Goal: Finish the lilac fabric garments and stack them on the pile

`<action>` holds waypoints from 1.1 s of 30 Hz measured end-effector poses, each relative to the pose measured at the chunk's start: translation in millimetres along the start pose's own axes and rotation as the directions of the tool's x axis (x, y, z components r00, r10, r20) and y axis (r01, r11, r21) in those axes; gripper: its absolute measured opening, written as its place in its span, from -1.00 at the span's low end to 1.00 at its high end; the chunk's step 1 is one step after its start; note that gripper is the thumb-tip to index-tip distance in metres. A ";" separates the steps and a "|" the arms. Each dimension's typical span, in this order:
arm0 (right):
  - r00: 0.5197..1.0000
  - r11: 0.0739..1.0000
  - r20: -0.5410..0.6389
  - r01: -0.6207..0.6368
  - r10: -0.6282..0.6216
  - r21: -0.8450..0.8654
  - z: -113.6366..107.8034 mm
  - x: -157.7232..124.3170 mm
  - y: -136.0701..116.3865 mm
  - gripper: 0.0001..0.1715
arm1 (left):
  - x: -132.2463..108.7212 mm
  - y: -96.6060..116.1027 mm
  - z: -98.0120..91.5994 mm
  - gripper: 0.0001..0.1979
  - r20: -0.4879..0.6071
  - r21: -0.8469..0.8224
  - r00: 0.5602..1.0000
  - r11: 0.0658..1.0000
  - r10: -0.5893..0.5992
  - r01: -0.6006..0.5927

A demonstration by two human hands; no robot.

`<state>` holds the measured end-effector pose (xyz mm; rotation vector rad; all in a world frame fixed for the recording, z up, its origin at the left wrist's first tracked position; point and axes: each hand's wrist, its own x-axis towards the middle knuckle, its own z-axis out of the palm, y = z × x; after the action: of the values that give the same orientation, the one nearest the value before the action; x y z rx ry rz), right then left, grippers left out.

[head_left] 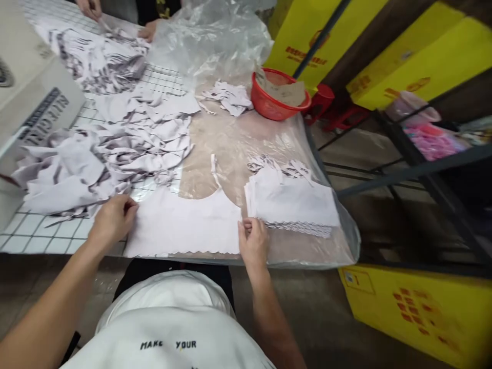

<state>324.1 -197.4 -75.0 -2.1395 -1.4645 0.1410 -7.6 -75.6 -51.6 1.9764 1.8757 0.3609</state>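
Note:
A pale camisole piece (188, 223) with a scalloped lower edge lies flat at the table's front edge. One thin strap (213, 166) stretches away from its top. My left hand (115, 218) is closed in a pinch at its upper left corner. At its right edge, my right hand (252, 238) has its fingers curled and holds the fabric between thumb and fingers. Just right of that hand sits a neat stack of similar pieces (294, 200), their straps bunched at the far side. Behind my left hand, a loose heap of pale fabric pieces (115, 148) spreads out.
A white carton (38, 97) stands at the left. A red basin (279, 100) holds cardboard near a small fabric pile (230, 97). Clear plastic (215, 41) is bunched at the back. Another person's hands (149, 31) handle striped-looking fabric (100, 59). A dark metal rack (415, 174) and yellow boxes (430, 312) flank the right.

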 end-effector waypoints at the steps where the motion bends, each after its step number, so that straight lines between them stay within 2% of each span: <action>1: 0.999 0.999 -0.026 0.045 -0.045 -0.006 0.4 -1.4 -0.1 -0.74 | -1.5 0.6 0.8 -0.87 -0.009 -0.011 1.000 1.000 -0.006 0.006; 3: 0.989 0.991 -0.071 0.125 -0.128 -0.036 2.4 -3.1 -0.7 -0.65 | -3.2 1.3 2.8 -0.82 -0.038 -0.050 0.999 0.999 0.019 -0.021; 6: 0.974 0.976 -0.094 0.196 -0.205 -0.093 7.3 -3.4 -1.9 -0.56 | -1.5 -0.8 2.2 -0.73 -0.036 -0.102 0.991 0.986 0.127 -0.130; 13: 0.976 0.966 -0.040 0.205 -0.214 -0.161 17.1 -6.5 -5.1 -0.52 | 12.3 -11.2 -13.8 -0.84 0.178 -0.185 0.943 0.951 0.280 -0.248; 18: 0.972 0.958 -0.065 0.208 -0.224 -0.197 20.0 -8.4 -5.1 -0.53 | 15.3 -13.1 -20.2 -0.84 0.213 -0.244 0.923 0.932 0.321 -0.268; 26: 0.958 0.941 -0.052 0.265 -0.282 -0.212 20.2 -8.9 -4.2 -0.57 | 16.3 -11.5 -25.0 -0.85 0.275 -0.203 0.897 0.932 0.347 -0.299; 33: 0.912 0.900 -0.037 0.395 -0.408 -0.186 18.7 -15.6 -16.2 -0.62 | 20.7 -10.9 -28.0 -0.80 0.327 -0.206 0.863 0.920 0.386 -0.334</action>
<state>297.3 -200.1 -86.4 -1.8945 -1.8965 -0.2267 -28.3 -51.9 -33.2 2.1204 1.2176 0.2054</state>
